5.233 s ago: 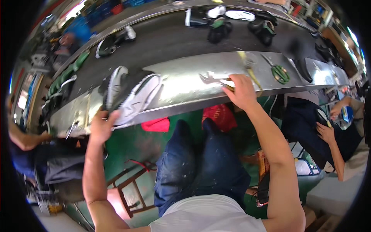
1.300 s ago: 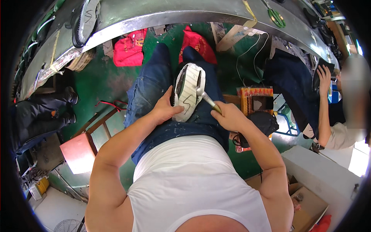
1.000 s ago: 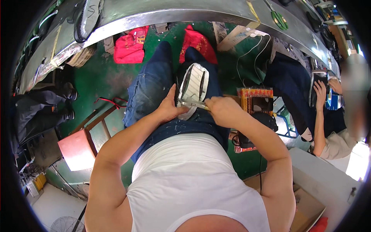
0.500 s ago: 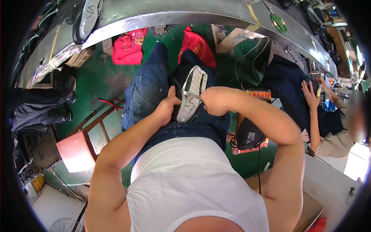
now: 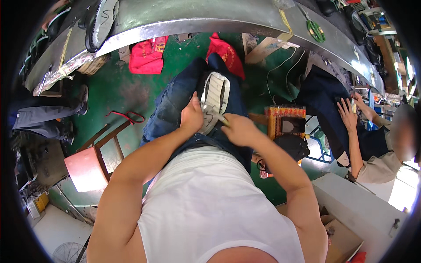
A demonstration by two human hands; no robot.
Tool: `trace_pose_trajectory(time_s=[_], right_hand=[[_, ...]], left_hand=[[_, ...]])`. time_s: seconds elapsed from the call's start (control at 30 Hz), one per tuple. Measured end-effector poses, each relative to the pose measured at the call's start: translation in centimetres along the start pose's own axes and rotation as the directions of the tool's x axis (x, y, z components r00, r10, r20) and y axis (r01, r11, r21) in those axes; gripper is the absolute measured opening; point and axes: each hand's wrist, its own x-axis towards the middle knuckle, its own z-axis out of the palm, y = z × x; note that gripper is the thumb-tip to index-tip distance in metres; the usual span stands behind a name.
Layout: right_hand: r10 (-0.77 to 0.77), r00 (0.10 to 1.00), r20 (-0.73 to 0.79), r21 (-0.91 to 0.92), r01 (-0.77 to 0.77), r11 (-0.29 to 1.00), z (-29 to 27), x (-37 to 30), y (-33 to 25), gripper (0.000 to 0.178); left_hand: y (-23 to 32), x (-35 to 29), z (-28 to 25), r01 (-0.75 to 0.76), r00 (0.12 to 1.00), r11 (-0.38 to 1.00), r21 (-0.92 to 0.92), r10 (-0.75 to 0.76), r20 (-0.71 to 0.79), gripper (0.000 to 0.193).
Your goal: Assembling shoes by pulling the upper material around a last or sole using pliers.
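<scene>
Resting the shoe (image 5: 216, 87) underside-up on my jeans (image 5: 171, 101), I grasp its left edge with my left hand (image 5: 191, 115), seemingly to stop it rolling. On the shoe's right, my right hand (image 5: 239, 130) is wrapped round the handle of a metal-headed tool (image 5: 211, 109), its head over the near part of the underside, probably for close control. Beyond the shoe, rightward, green-handled scissors (image 5: 315, 30) lie on the metal bench (image 5: 197, 17), perhaps left within reach.
</scene>
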Motion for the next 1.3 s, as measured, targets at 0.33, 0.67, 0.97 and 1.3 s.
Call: trace_pose_trajectory(time_s=[0.33,0.67,0.97,1.3], right_hand=[[-0.095,0.989,-0.117,-0.323,0.053,0.945,-0.7,0.3,2.2,0.028],[0.112,0.956,0.271,0.097,-0.143,0.985,-3.7,0.8,5.3,0.029],[-0.034,0.995,-0.095,-0.054,0.029,0.998,-2.6,5.9,3.2,0.043],[0.048,0.998,-0.032,-0.029,-0.049,0.998,-2.5,5.3,2.9,0.047]], left_hand=[[-2.0,0.0,0.9,-0.285,0.958,0.952,0.111,0.280,0.060,0.055],[-1.4,-0.2,-1.2,-0.472,0.867,0.819,0.328,0.364,0.339,0.057],[0.7,0.0,-2.4,-0.444,0.862,0.824,0.353,0.285,0.419,0.058],[0.6,0.4,-3.4,-0.478,0.830,0.807,0.346,0.285,0.480,0.058]])
